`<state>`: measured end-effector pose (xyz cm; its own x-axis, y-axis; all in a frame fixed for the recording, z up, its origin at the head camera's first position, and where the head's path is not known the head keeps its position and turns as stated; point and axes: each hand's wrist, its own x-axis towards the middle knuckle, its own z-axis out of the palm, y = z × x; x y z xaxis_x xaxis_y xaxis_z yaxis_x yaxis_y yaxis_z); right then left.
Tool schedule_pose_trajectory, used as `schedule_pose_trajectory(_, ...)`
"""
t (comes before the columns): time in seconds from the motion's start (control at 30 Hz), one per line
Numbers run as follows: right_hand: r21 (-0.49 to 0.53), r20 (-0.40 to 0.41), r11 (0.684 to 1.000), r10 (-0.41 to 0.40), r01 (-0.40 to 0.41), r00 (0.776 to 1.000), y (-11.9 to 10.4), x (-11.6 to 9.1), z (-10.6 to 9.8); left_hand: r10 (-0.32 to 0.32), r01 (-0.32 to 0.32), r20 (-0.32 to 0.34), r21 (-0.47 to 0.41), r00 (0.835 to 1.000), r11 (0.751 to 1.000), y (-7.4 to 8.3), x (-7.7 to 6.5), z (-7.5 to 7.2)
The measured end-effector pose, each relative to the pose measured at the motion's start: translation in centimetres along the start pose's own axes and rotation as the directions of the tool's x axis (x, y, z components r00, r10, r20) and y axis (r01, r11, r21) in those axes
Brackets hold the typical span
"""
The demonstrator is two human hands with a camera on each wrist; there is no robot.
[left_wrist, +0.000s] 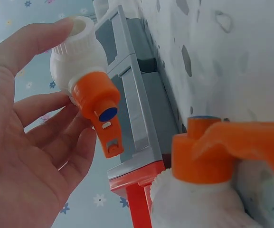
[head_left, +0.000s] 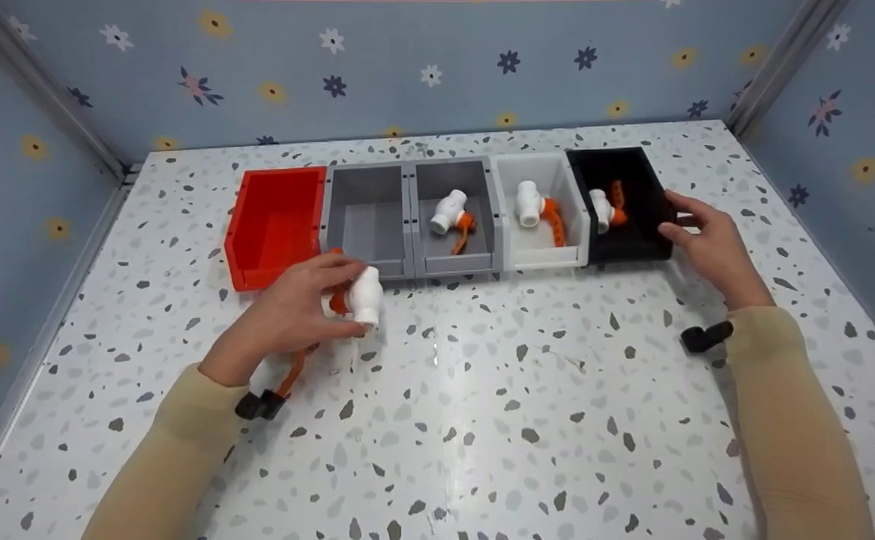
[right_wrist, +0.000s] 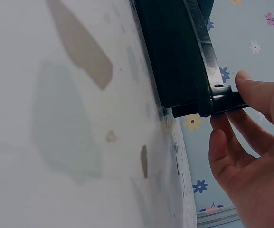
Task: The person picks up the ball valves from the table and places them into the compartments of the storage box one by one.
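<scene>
My left hand (head_left: 287,311) pinches a white plastic ball valve (head_left: 366,298) with an orange lever, held in front of the first grey bin. In the left wrist view the thumb presses the rim of the valve's white end (left_wrist: 77,54), fingers behind it. Below that wrist lies a second ball valve, its orange lever (head_left: 292,373) showing past the sleeve; its white body (left_wrist: 193,206) appears in the left wrist view. My right hand (head_left: 711,244) grips the right side wall of the black bin (head_left: 630,253), thumb on one face and fingers on the other, as the right wrist view shows.
Bins stand side by side: a bare red bin (head_left: 276,281), a bare grey bin (head_left: 368,180), then another grey bin (head_left: 456,264), a white bin (head_left: 546,257) and the black one, each of these three holding one valve. Flowered walls (head_left: 437,75) enclose the speckled table (head_left: 482,420).
</scene>
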<state>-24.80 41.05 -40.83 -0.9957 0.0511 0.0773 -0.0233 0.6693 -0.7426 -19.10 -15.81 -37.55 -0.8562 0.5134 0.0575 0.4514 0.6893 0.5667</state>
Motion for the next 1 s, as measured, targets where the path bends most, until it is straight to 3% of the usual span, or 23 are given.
schedule_pose_trajectory(0.23, 0.000, 0.006, 1.000, 0.007, -0.007, 1.000, -0.2, 0.0, -0.1, -0.023, 0.023, -0.014, 0.031, 1.000, 0.999, -0.2, 0.6, -0.5)
schedule_pose_trajectory(0.63, 0.009, -0.006, 1.000, -0.007, 0.007, 1.000, -0.1, -0.1, 0.1, 0.006, -0.003, -0.049, 0.048, 0.999, 0.999, -0.2, 2.4, -1.5)
schedule_pose_trajectory(1.0, 0.006, 0.003, 1.000, 0.007, -0.007, 1.000, -0.1, 0.0, 0.0, -0.003, 0.004, -0.024, 0.046, 1.000, 0.999, -0.1, 4.0, -2.4)
